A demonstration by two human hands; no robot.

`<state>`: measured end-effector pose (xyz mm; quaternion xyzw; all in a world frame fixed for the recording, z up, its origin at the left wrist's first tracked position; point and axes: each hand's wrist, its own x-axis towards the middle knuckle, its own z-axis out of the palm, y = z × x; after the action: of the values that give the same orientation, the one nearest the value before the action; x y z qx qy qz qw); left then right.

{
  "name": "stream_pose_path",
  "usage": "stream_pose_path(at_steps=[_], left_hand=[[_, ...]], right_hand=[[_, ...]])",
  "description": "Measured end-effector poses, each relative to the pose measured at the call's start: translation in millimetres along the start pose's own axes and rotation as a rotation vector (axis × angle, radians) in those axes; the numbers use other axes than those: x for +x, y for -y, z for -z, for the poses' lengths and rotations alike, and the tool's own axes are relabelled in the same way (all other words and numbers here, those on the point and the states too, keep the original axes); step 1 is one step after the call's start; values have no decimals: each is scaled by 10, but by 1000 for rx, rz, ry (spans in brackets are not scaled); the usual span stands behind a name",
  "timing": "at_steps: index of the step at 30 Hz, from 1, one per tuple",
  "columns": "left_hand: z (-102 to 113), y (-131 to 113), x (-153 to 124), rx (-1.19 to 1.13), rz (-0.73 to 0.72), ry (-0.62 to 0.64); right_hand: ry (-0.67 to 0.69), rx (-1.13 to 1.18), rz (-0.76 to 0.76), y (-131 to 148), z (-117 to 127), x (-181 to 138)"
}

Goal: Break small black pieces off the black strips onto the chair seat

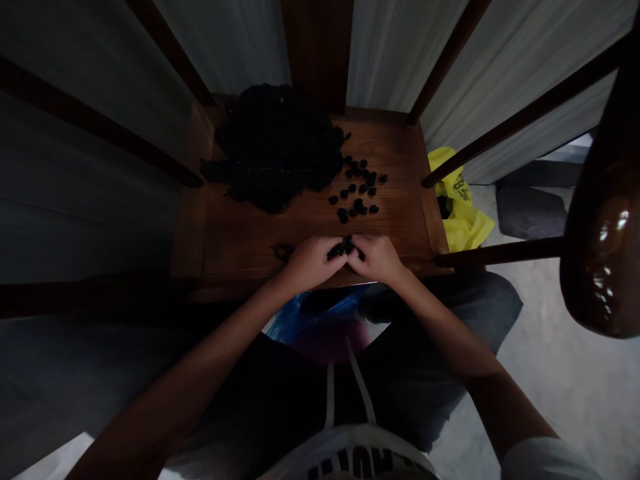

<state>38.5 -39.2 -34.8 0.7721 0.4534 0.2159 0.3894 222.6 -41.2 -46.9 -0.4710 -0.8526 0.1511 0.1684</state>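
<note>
My left hand (315,259) and my right hand (376,257) meet over the near edge of a wooden chair seat (240,240). Fingers of both are closed around a small black piece (347,245), mostly covered and too dark to name more exactly. Beside my left hand lies a black looped scrap (283,252). Beyond the hands, several small black knobby pieces (358,205) are scattered on the wood. A large heap of crumpled black material (280,147) fills the far left part of the seat.
Wooden bars rise around the seat, including one at the right (500,253), with a glossy rounded wooden end (600,267) close by. A yellow bag (465,227) lies right of the seat. Blue plastic (320,310) shows below the near edge, between the knees.
</note>
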Motion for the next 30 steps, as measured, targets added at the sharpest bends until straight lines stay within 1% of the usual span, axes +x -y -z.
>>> stream_pose_path(at_steps=[3,5,9,10,12,13,15,17,19,21,23,25,27,28,30], left_hand=[[19,16,12,-180,28,23],[41,46,25,-314,58,49],[89,105,50,-512,140,105],[95,107,53,-532,151,132],[92,96,52,-508,132,162],[82,85,49,-465,104,141],[51,64,36,-367,53,39],[20,55,15,-345,76,-40],[6,53,-8,-424,151,-24],[16,42,-29,-508,193,37],[35,16,-39,-518,163,66],[45,-11,-35,-465,92,26],[38,-20,-21,-403,45,-28],[30,-17,-13,-382,44,-36],[13,1,-2,-356,81,-10]], right_hand=[[25,242,6,-4,45,22],[80,458,-16,-26,76,31],[277,920,-133,-113,134,40],[322,1002,-156,-137,148,43],[386,1090,-177,-177,174,53],[403,1100,-176,-191,186,58],[427,1077,-153,-201,203,68],[435,1042,-121,-196,212,73],[424,1020,-101,-183,212,72],[407,990,-94,-169,205,69],[380,948,-100,-154,194,65],[325,873,-105,-136,185,62],[240,775,-92,-117,179,59],[194,721,-74,-108,176,57],[116,622,-32,-95,169,50]])
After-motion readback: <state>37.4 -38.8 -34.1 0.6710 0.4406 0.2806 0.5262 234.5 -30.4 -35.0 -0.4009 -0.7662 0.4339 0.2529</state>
